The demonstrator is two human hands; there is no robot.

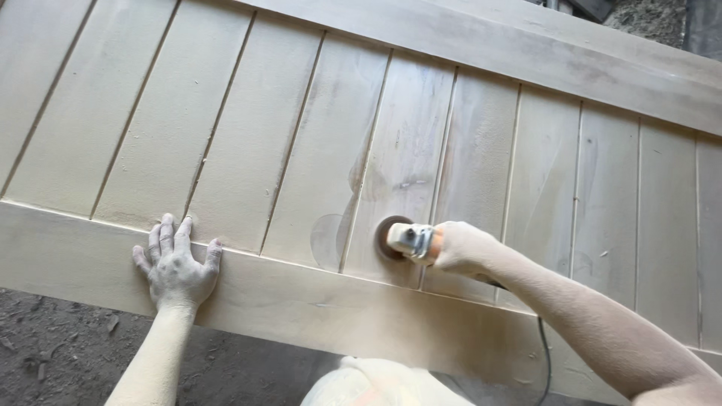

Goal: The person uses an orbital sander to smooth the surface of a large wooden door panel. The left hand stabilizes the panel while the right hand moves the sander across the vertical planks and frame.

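Sanding dusty pale door (pixel 248 143) (grooved planks)

One wooden door (pixel 421 98) fills the view, with two broad frame rails on it – one along the near edge (pixel 301 301) and one along the far edge (pixel 526 53) – and about ten upright boards (pixel 248 128) between them, though the outermost ones run past the picture's edges, so the count is not firm. Two hands are in sight – one left hand (pixel 177 267) and one right hand (pixel 465 248) – along with one sander (pixel 410 240), which carries one round disc (pixel 385 237) and trails one dark cord (pixel 543 353).
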